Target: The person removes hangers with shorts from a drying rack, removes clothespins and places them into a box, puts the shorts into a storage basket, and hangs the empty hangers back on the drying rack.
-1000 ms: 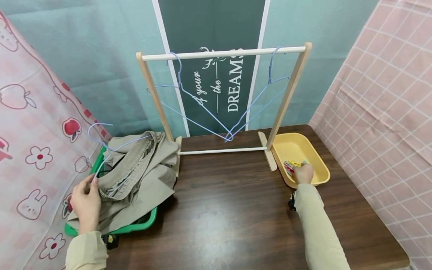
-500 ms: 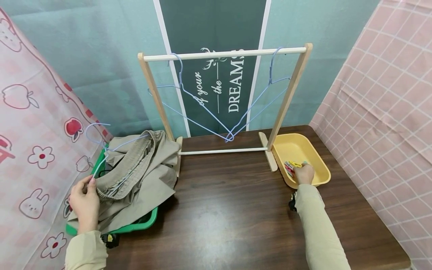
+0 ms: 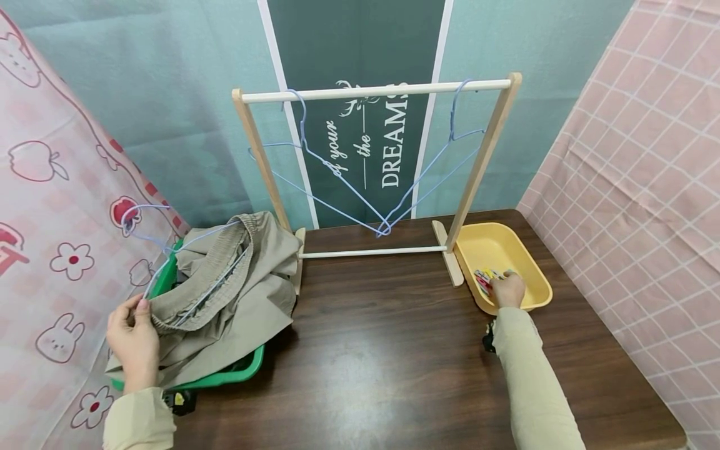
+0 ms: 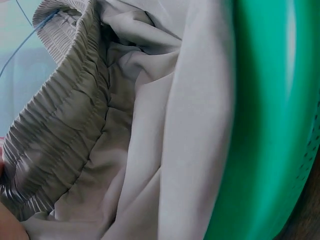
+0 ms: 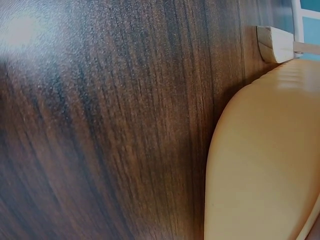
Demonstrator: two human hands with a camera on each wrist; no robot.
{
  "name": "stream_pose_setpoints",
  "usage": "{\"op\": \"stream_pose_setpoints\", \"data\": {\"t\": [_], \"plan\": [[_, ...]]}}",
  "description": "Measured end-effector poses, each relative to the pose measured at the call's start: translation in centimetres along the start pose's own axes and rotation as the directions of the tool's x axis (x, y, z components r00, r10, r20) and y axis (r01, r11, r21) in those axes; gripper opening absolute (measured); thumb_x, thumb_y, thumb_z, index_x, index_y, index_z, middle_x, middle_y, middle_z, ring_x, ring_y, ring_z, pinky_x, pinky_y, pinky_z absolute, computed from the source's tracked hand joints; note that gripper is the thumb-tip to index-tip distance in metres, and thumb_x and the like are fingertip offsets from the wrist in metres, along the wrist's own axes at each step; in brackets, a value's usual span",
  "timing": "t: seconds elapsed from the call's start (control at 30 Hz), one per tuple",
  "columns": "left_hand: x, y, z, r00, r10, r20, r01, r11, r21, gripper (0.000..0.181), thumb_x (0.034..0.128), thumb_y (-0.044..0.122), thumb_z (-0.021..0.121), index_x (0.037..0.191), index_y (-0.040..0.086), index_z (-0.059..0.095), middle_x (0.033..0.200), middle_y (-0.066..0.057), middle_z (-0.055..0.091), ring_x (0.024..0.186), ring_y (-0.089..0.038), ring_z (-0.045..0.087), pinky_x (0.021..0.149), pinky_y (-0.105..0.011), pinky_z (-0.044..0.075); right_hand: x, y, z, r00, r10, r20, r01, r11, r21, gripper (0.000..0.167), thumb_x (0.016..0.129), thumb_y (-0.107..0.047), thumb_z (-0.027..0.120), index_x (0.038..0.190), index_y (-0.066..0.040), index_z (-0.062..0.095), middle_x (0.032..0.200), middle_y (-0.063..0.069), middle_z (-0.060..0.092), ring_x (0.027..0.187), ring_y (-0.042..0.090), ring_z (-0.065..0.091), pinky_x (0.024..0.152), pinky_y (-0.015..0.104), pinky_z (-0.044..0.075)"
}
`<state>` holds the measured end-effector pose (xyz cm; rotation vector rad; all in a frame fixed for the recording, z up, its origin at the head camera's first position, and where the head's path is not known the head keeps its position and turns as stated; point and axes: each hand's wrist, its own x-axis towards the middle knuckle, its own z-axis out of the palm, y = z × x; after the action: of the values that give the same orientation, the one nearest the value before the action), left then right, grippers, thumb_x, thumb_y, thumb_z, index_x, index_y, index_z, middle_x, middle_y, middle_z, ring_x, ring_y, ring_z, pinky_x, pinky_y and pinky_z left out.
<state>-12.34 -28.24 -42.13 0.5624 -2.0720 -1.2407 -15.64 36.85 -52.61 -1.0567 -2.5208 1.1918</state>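
Observation:
A khaki elastic-waist garment [image 3: 247,312] lies bunched over a green basket [image 3: 225,378]. My left hand [image 3: 135,340] pinches the near end of its gathered waistband [image 4: 55,120], where one arm of a blue wire hanger [image 3: 160,265] runs into the waist opening. The hanger's hook points up and left, and its other arm enters the far end of the waistband. Inside a yellow basin [image 3: 537,272], my right hand [image 3: 508,290] reaches down among several colourful clothespins [image 3: 484,278]. Its fingertips are mostly hidden, so whether it holds one is unclear.
A wooden rack [image 3: 371,91] stands at the back of the brown table [image 3: 360,350]. Two blue wire hangers [image 3: 349,184] hang from its bar, their lower corners crossing in the middle. Patterned cloth walls [image 3: 641,187] close in the sides. The basin [image 5: 260,165] sits beside the rack's right foot [image 5: 275,44].
My left hand has drawn the waistband's near end to the left, and the hanger has shifted left with it. My right hand stays in the basin, and the clothespins near its fingertips have shifted slightly.

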Motion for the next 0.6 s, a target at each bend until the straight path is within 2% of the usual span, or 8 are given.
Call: {"op": "stream_pose_setpoints", "data": {"t": [0.2,0.33,0.4,0.5,0.53,0.6], "plan": [[0.17,-0.11,-0.3,0.999,0.005,-0.036,-0.008,0.998,-0.066,0.032,0.0974,0.022,0.053,0.118,0.001,0.066,0.083,0.026,0.041,0.078,0.01,0.04,0.072,-0.012,0.032,-0.06,-0.07,-0.02,1.0,0.002,0.008,-0.002,1.0,0.0,0.052,0.086,-0.006,0.051,0.132,0.016,0.044,0.132,0.037,0.044,0.124,0.049,0.041,0.108,0.052,0.033],[0.3,-0.12,-0.52,0.998,0.006,-0.062,-0.013,0.993,-0.118,0.025,0.0962,0.019,0.054,0.114,0.007,0.068,0.084,0.025,0.043,0.079,0.008,0.042,0.072,-0.01,0.033,-0.05,-0.15,-0.11,1.0,0.013,0.018,-0.013,1.0,0.02,0.052,0.087,-0.007,0.048,0.134,0.015,0.042,0.134,0.037,0.042,0.124,0.048,0.042,0.106,0.052,0.036],[0.32,-0.05,-0.67,0.997,0.012,-0.073,-0.022,0.99,-0.137,0.022,0.0959,0.018,0.055,0.111,0.011,0.07,0.084,0.024,0.044,0.079,0.008,0.043,0.072,-0.01,0.033,-0.04,-0.18,-0.14,0.999,0.024,0.022,-0.025,0.999,0.033,0.053,0.087,-0.007,0.047,0.135,0.014,0.042,0.135,0.037,0.042,0.122,0.046,0.045,0.1,0.05,0.042],[0.35,0.07,-0.86,0.996,0.021,-0.09,-0.035,0.987,-0.158,0.019,0.0958,0.017,0.055,0.107,0.019,0.07,0.084,0.023,0.044,0.08,0.008,0.043,0.073,-0.01,0.033,-0.08,-0.26,-0.12,0.999,0.035,0.021,-0.037,0.997,0.071,0.052,0.088,-0.007,0.046,0.136,0.013,0.042,0.135,0.036,0.043,0.113,0.044,0.052,0.081,0.042,0.053],[0.39,0.06,-0.88,0.995,0.025,-0.097,-0.04,0.987,-0.156,0.018,0.0958,0.017,0.055,0.106,0.019,0.07,0.084,0.024,0.043,0.08,0.008,0.043,0.073,-0.011,0.033,-0.06,-0.26,-0.1,0.999,0.036,0.015,-0.037,0.996,0.077,0.052,0.088,-0.007,0.046,0.136,0.012,0.043,0.134,0.035,0.044,0.11,0.042,0.053,0.075,0.039,0.053],[0.45,0.15,-0.98,0.994,0.03,-0.109,-0.047,0.987,-0.156,0.018,0.0958,0.017,0.055,0.105,0.02,0.07,0.083,0.024,0.043,0.08,0.009,0.043,0.074,-0.011,0.033,-0.1,-0.3,-0.04,0.999,0.033,-0.002,-0.033,0.995,0.093,0.05,0.089,-0.009,0.046,0.134,0.012,0.045,0.133,0.034,0.046,0.107,0.04,0.054,0.073,0.037,0.052]]}}
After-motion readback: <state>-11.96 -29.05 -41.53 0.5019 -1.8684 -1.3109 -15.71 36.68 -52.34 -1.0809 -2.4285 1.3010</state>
